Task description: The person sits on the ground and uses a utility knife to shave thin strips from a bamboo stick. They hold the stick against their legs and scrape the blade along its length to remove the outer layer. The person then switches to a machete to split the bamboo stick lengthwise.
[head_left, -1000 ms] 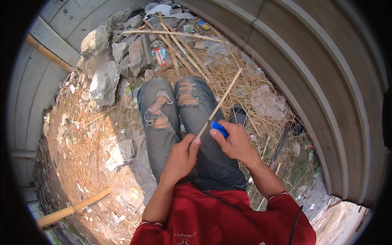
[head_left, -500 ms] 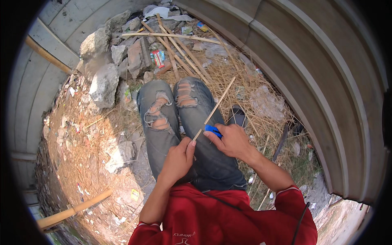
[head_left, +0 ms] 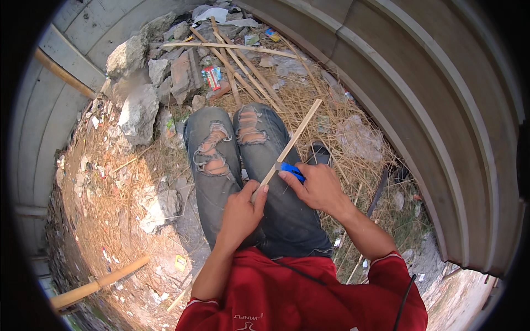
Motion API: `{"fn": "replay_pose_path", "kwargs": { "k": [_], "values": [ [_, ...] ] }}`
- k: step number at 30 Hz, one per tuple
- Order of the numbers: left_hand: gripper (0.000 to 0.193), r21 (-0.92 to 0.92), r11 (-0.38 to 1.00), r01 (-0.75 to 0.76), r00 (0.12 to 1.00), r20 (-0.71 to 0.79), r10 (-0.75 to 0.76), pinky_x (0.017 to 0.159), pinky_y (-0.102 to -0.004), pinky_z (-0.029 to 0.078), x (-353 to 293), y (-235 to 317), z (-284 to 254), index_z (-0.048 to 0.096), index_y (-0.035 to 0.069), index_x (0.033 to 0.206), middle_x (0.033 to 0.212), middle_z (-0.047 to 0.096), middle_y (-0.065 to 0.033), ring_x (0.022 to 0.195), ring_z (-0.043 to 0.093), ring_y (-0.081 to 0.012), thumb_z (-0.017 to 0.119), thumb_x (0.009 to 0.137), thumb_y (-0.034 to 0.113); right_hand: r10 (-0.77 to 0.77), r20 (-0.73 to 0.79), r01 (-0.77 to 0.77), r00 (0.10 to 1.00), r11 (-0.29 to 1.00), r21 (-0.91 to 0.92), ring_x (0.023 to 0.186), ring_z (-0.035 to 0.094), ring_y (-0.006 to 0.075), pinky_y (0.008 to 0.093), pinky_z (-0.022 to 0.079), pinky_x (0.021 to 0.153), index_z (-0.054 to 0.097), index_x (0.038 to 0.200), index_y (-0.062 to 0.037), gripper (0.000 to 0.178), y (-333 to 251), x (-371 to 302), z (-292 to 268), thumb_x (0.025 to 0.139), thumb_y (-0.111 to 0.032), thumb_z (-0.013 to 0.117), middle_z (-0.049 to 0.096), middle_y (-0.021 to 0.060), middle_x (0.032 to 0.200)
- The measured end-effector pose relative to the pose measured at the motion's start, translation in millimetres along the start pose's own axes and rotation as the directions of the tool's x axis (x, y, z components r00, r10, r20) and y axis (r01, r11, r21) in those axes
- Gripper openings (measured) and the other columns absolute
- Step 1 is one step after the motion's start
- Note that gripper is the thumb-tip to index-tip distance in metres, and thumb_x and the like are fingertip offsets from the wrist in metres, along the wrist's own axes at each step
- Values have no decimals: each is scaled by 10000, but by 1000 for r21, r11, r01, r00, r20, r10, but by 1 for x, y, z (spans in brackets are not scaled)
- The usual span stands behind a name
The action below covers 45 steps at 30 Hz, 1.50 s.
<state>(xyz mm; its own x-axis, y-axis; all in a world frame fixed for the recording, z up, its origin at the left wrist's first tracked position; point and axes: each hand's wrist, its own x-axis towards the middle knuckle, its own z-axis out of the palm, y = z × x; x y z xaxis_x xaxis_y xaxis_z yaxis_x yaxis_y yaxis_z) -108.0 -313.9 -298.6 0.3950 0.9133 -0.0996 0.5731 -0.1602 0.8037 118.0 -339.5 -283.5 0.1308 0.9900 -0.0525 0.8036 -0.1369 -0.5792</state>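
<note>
Above my lap, my left hand (head_left: 243,212) is closed round the near end of a thin, flat bamboo strip (head_left: 300,131), which slants up and away to the right. My right hand (head_left: 319,189) grips a blue utility knife (head_left: 291,172), whose blade end lies against the strip just beyond my left fingers. The fingers of my right hand are wrapped round the knife's body. Torn dark jeans (head_left: 265,154) cover my knees beneath the strip. Behind my left forearm, the pale tail of a strip (head_left: 178,300) shows.
Several bamboo strips (head_left: 243,69) lie across dry straw beyond my knees. Broken concrete chunks (head_left: 139,115) are heaped at the far left. A corrugated metal sheet (head_left: 408,83) rises along the right. A bamboo pole (head_left: 102,284) juts in at lower left.
The strip has turned so that its broader face shows, and a tail of it now appears behind my left forearm. The knife has shifted slightly right and sits against the strip.
</note>
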Motion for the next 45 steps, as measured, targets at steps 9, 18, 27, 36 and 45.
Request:
{"fn": "replay_pose_path", "kwargs": {
  "k": [9,18,27,36,45],
  "values": [
    [263,121,990,-66,997,-44,71,591,-525,511,-4,4,6,633,71,946,710,671,-227,671,680,-448,682,996,325,370,-378,-352,849,928,119,599,633,412,491,468,583,688,773,11,664,80,54,-35,1029,-582,538,623,210,606],
    [223,143,983,-118,978,-155,140,558,-463,502,10,4,10,665,49,909,656,649,-209,613,677,-404,727,965,256,-15,19,15,1000,1000,20,681,688,464,533,535,658,731,869,-26,577,3,-9,32,978,-580,611,669,239,665],
    [237,160,986,-45,998,-35,51,564,-495,516,-18,-1,-1,652,62,940,660,672,-180,624,686,-411,702,985,289,421,-383,-382,822,907,177,608,609,382,502,467,649,706,840,30,676,127,71,-13,1038,-589,520,587,224,604],
    [252,112,989,-92,986,-129,106,553,-485,509,-5,-14,-3,668,62,925,662,666,-196,622,685,-404,727,966,303,120,-169,-80,978,970,228,525,542,329,459,436,570,670,808,35,637,54,25,-7,1045,-543,547,549,184,563],
    [238,221,973,-66,992,-91,88,559,-484,513,-11,-10,-7,685,74,921,647,659,-195,619,685,-408,726,961,304,244,-236,-192,941,956,222,645,635,455,516,485,636,693,819,22,629,61,51,10,1045,-542,528,628,251,633]
  ]
}}
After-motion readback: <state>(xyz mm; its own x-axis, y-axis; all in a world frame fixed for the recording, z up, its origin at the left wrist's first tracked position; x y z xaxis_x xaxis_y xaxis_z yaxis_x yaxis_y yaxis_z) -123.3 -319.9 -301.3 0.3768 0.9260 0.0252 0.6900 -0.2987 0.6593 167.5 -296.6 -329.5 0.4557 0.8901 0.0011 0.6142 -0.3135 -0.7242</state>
